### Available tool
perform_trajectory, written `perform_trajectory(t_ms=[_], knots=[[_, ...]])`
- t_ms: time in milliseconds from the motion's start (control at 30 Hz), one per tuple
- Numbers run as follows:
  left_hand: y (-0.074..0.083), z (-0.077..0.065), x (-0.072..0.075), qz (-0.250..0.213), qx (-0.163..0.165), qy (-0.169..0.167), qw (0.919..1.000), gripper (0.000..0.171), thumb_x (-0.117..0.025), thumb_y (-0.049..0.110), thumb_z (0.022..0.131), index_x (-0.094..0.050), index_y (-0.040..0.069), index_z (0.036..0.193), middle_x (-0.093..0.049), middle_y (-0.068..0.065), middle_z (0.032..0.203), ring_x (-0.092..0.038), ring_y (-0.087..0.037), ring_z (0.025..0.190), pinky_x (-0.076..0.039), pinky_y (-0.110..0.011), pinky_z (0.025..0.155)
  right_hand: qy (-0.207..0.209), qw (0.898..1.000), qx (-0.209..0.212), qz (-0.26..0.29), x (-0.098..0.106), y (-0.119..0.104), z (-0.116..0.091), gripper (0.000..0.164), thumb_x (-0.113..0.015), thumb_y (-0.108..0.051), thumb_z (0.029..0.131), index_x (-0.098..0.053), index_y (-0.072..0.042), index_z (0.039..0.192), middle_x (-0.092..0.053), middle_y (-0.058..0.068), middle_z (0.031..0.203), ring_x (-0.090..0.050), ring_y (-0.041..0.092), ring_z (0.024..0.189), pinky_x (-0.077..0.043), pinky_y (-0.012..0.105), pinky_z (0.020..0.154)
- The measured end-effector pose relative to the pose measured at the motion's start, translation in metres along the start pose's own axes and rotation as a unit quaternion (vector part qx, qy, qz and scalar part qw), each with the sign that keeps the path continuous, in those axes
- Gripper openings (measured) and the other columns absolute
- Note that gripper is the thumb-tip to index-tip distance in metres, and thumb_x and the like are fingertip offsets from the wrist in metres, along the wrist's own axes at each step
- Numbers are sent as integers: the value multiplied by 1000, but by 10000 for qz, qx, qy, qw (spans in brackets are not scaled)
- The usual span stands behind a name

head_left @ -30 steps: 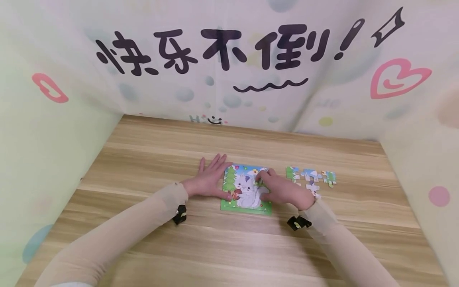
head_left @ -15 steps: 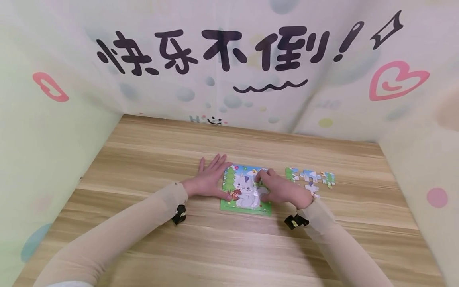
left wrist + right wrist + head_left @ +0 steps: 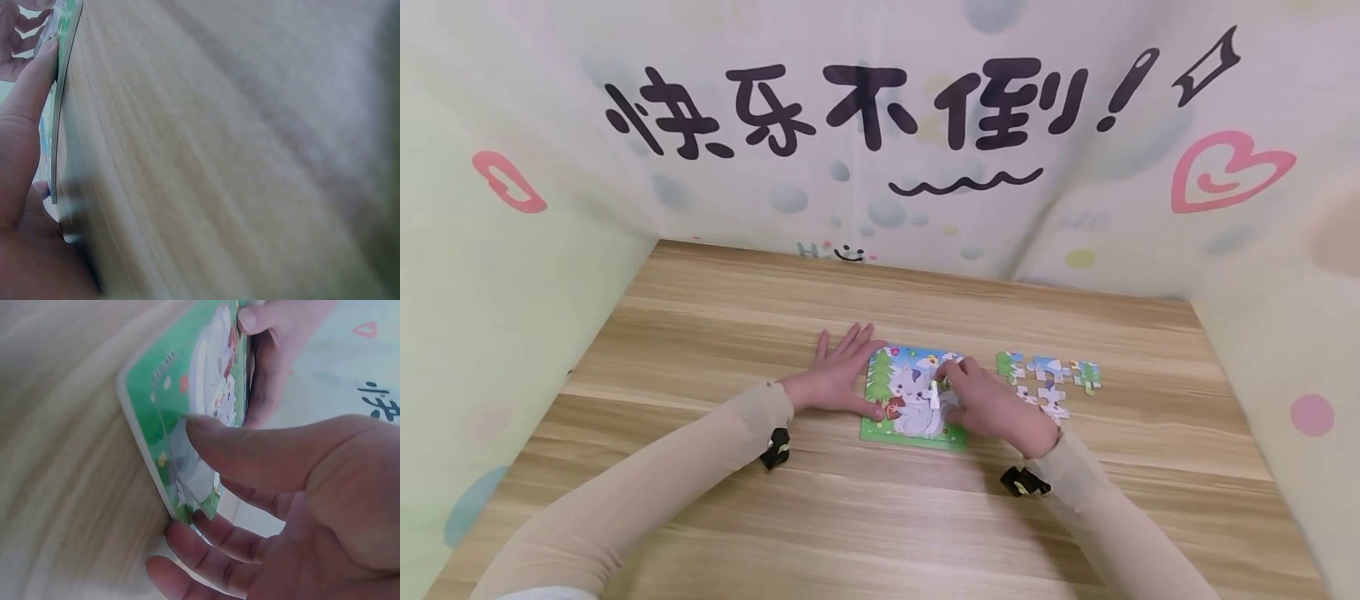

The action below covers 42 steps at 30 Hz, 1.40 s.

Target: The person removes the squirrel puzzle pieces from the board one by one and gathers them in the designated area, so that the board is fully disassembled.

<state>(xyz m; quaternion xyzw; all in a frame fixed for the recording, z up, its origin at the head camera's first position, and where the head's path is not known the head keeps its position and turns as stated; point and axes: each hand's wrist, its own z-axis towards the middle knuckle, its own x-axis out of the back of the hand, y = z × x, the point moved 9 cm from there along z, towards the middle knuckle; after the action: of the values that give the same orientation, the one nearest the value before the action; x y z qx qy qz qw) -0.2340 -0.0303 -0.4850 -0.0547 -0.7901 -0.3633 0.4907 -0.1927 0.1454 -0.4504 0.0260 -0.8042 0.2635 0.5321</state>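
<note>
A jigsaw puzzle (image 3: pixel 904 437) with a grey squirrel picture and a green border lies on the wooden table. My left hand (image 3: pixel 833 379) rests at its left side, fingers spread, thumb on the picture near the acorn and index finger by the upper corner. Over the right part of the puzzle, my right hand (image 3: pixel 996 404) pinches a grey and green puzzle piece (image 3: pixel 195 465) between thumb and fingers. That piece stands tilted up from its neighbours, a bright glint along it in the head view. The fingers partly cover it.
Several loose puzzle pieces (image 3: pixel 1049 367) lie together to the right of the puzzle, partly behind my right hand. The wooden table (image 3: pixel 850 517) ends at a printed cloth backdrop (image 3: pixel 880 208) at the back and sides.
The pinched piece now tilts up more, with a longer bright glint along it. My right hand has shifted slightly; the left hand stays in place.
</note>
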Motion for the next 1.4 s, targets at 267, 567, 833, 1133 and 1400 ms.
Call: perform_trajectory(t_ms=[267, 567, 833, 1133, 1400], knots=[[-1, 0, 0, -7, -16, 45, 10000, 120, -84, 62, 78, -19, 14, 167, 6, -17, 174, 12, -34, 160, 19, -69, 118, 700, 9950, 197, -688, 1, -8, -10, 51, -79, -12, 93, -57, -6, 138, -57, 13, 113, -54, 21, 84, -51, 31, 64], [3, -1, 4, -25, -64, 87, 9999, 119, -84, 61, 79, -19, 13, 167, 5, -19, 174, 10, -36, 160, 18, -70, 118, 1140, 9793, 694, -1523, 3, -18, -13, 43, -74, -2, 93, -62, -1, 134, -56, 15, 104, -48, 20, 75, -46, 31, 60], [2, 0, 4, -8, -71, 88, 9999, 119, -84, 62, 79, -19, 14, 167, 6, -18, 174, 11, -36, 160, 19, -70, 117, 1407, 9761, 923, -1378, 11, -16, -20, 44, -83, -8, 88, -67, -1, 128, -57, 10, 97, -47, 18, 74, -47, 30, 62], [2, 0, 1, -80, -82, 25, 9999, 119, -84, 60, 80, -19, 13, 167, 7, -18, 174, 13, -35, 160, 20, -69, 117, 1515, 9742, 827, -1451, 11, -7, -37, 40, -86, -11, 85, -69, 2, 118, -65, 11, 98, -57, 19, 82, -55, 33, 71], [2, -1, 1, -29, -44, 14, 10000, 119, -84, 61, 79, -19, 13, 167, 6, -18, 174, 12, -35, 160, 19, -70, 118, 1673, 9707, 893, -1479, 9, 2, -54, 38, -86, -7, 82, -70, -4, 116, -63, 6, 99, -57, 18, 83, -54, 31, 63]])
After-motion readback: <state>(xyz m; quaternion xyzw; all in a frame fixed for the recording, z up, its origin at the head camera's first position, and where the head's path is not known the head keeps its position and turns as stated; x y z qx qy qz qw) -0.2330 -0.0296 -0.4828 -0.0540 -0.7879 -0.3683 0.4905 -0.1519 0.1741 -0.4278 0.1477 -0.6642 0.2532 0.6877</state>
